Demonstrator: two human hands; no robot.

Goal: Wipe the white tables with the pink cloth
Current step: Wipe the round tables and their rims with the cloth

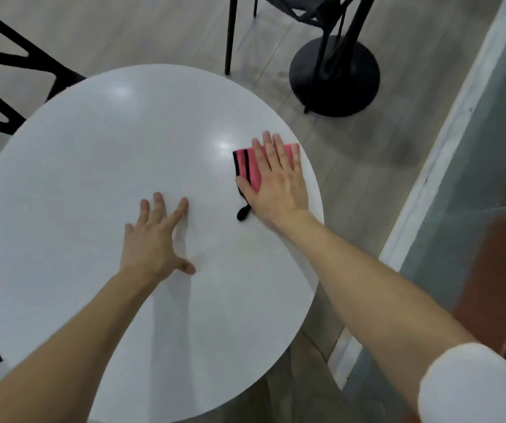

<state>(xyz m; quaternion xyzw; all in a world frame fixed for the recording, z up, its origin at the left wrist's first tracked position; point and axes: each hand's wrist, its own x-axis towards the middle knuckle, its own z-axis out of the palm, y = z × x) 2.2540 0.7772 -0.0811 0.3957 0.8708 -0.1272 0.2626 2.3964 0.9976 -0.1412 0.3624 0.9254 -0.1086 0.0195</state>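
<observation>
A round white table [93, 166] fills most of the head view. A pink cloth [250, 167] with black stripes and a black loop lies near the table's right edge. My right hand [276, 181] presses flat on the cloth with straight fingers, covering most of it. My left hand [154, 236] rests on the bare tabletop near the middle, fingers spread and straight, holding nothing.
A black chair [4, 87] stands at the table's far left. Beyond the table are black chair legs [230, 35] and a round black table base [334, 77] on the wood floor. A glass wall with a white sill [447, 141] runs along the right.
</observation>
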